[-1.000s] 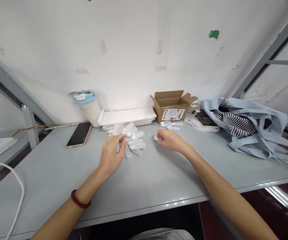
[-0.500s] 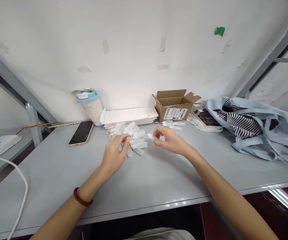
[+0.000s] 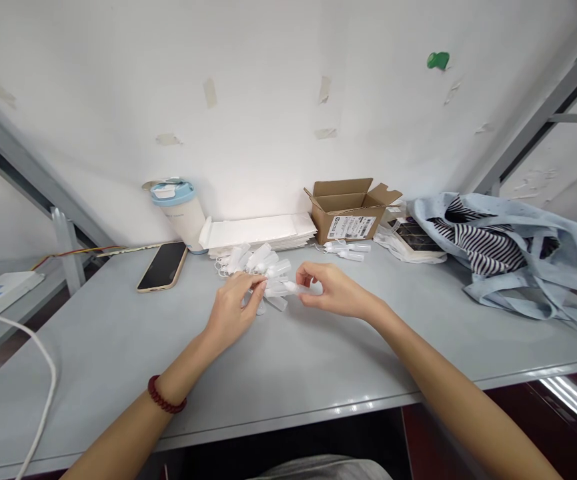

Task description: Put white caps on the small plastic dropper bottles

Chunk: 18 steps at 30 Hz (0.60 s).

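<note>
A small translucent squeeze bottle (image 3: 293, 287) with a white neck lies between the thumb and fingers of my right hand (image 3: 335, 289). Its neck end points left, close to my left fingertips. My left hand (image 3: 232, 308) is pinched closed at the near edge of a pile of similar bottles (image 3: 262, 258) with thin loops on them. What those fingertips grip is too small and partly hidden to name. A few more bottles (image 3: 352, 255) lie apart from the pile, in front of the cardboard box (image 3: 345, 223).
Behind the pile lies a stack of white envelopes (image 3: 263, 231). A phone (image 3: 163, 267) and a blue-lidded cup (image 3: 183, 213) stand to the left. On the right are a dark packet (image 3: 415, 237) and a light blue cloth bag (image 3: 533, 230). A white cable (image 3: 51, 373) hangs at far left.
My right hand has moved slightly left and down with its bottle, nearer my left fingers. My left hand has shifted a little right and down, still pinched.
</note>
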Tool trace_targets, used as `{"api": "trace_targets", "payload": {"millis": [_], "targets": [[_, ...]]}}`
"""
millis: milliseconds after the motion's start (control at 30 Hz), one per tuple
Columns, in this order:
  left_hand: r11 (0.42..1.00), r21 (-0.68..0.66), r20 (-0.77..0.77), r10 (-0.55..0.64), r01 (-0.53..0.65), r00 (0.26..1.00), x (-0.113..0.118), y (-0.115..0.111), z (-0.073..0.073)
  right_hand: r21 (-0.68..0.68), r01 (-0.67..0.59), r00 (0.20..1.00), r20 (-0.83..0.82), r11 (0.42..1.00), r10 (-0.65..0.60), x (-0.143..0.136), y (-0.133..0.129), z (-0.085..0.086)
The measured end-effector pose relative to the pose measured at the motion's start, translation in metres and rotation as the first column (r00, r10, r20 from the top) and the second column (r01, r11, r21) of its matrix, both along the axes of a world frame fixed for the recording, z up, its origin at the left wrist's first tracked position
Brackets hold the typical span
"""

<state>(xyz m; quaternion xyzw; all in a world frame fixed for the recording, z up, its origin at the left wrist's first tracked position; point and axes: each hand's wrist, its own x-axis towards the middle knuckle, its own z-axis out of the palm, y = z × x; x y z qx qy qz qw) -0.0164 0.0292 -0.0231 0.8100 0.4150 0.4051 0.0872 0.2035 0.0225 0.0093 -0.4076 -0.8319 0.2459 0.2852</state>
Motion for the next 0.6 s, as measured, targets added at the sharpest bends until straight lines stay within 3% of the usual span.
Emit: {"api": "trace_targets", "payload": {"millis": [300, 600], "targets": [[0.99, 0.026, -0.008, -0.142, 0.142, 0.99, 0.003, -0.0034, 0.0007, 0.007, -0.017, 1.0, -0.022, 1.0, 0.017, -0.0016, -0.0006, -0.0011], [0.989, 0.026, -0.012, -0.142, 0.142, 0.99, 0.0032, -0.0033, -0.0017, 0.017, -0.018, 1.0, -0.018, 1.0, 0.018, -0.0016, 0.0, -0.0034]]}}
